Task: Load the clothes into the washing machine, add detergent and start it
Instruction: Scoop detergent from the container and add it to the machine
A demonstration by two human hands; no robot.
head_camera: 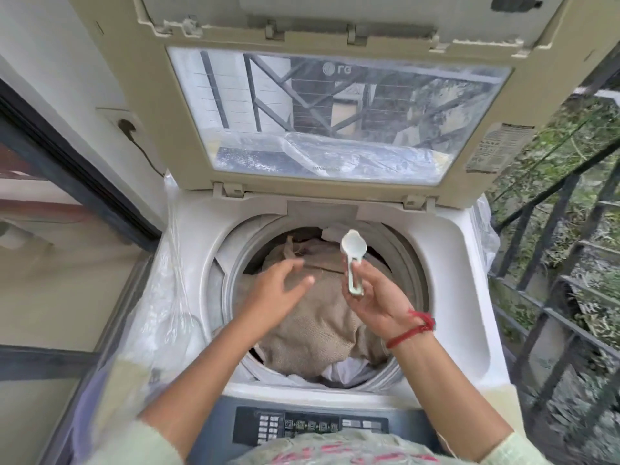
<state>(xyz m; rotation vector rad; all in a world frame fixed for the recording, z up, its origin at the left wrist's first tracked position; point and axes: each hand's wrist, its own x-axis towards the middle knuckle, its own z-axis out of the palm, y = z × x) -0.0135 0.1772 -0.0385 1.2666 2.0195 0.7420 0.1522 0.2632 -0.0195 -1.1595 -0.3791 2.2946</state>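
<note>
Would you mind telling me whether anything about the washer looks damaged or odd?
Yes: the raised lid's top rim looks chipped and broken near the left corner. The washer is also wrapped in clear plastic. The clothes sit normally in the drum.

Daylit balcony: pale wall [50, 62] left, dark metal railing [553, 297] and greenery [587, 156] right.

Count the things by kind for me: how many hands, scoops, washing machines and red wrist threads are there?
Hands: 2, the left hand open over the clothes and the right hand holding the scoop
Scoops: 1, the white scoop
Washing machines: 1, the washing machine with its lid up
Red wrist threads: 1, the red thread
Total: 5
</note>
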